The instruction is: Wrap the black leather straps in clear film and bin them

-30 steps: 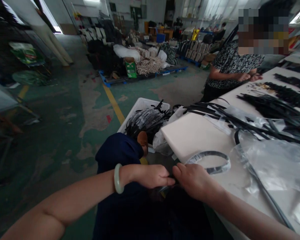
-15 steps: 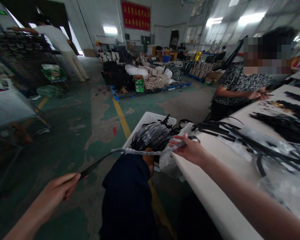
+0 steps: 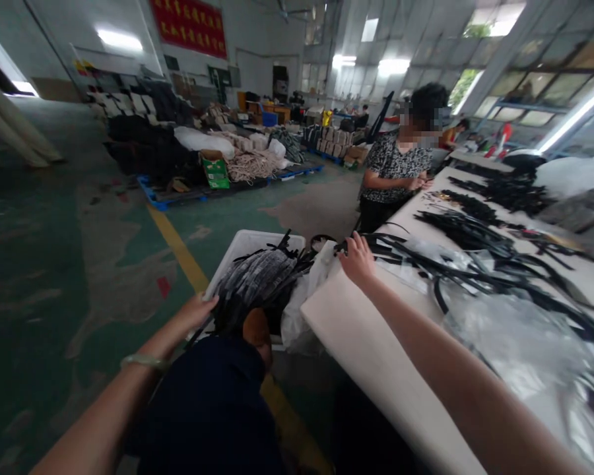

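Observation:
My left hand [image 3: 195, 311], wearing a pale jade bangle [image 3: 143, 361], is at the near corner of a white plastic crate [image 3: 257, 241]. It sits just over a bundle of black straps in clear plastic sleeves [image 3: 255, 284], with a thin black strap end [image 3: 193, 338] showing beneath it. Whether it grips that strap is hidden. My right hand [image 3: 357, 259], fingers apart, touches the loose black straps [image 3: 455, 260] at the edge of a white table [image 3: 376, 330]. A white plastic bag [image 3: 301, 316] hangs between crate and table.
Clear plastic bags [image 3: 515, 343] lie among the straps on the table. A co-worker [image 3: 396, 165] stands at the table's far side, working with both hands. A dark blue garment [image 3: 202, 409] fills the bottom of the view. Pallets of stacked goods [image 3: 218, 171] stand beyond on the green floor.
The sleeved strap no longer stretches between my hands. My left hand has come in from the far left to the crate, my right hand has moved onto the table's straps, and the view has swung left.

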A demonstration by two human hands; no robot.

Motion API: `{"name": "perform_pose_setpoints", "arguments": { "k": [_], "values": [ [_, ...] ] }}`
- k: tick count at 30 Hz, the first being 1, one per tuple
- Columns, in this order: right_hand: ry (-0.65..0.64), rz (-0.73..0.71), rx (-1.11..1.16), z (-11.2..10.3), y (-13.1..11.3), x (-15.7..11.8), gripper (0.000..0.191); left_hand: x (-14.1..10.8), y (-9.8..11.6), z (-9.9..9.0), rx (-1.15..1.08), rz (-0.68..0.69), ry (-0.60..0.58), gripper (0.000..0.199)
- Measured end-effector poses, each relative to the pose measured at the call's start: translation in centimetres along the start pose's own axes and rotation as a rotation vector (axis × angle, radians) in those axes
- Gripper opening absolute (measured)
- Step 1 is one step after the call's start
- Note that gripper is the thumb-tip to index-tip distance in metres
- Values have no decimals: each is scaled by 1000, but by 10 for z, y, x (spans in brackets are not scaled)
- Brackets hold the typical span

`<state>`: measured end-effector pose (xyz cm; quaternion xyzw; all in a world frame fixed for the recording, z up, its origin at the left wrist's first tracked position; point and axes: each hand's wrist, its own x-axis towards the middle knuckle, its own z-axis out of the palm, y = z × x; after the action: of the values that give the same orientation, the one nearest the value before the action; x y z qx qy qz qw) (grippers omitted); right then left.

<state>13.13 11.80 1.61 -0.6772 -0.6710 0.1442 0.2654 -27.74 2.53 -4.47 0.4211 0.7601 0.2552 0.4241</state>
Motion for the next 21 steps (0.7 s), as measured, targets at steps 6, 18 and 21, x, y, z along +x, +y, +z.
{"name": "perform_pose_setpoints", "arguments": {
  "k": [6,18,21],
  "values": [
    [-88,149,-244,-47,100,-100,71,-35,85,37,95,157,-534,68],
    [-56,86,597,-57,67,-311,24,-188,195,207,498,1119,-1229,69],
    [-185,340,1105,-74,57,-323,30,-212,191,214,330,1071,-1515,87]
  ]
}}
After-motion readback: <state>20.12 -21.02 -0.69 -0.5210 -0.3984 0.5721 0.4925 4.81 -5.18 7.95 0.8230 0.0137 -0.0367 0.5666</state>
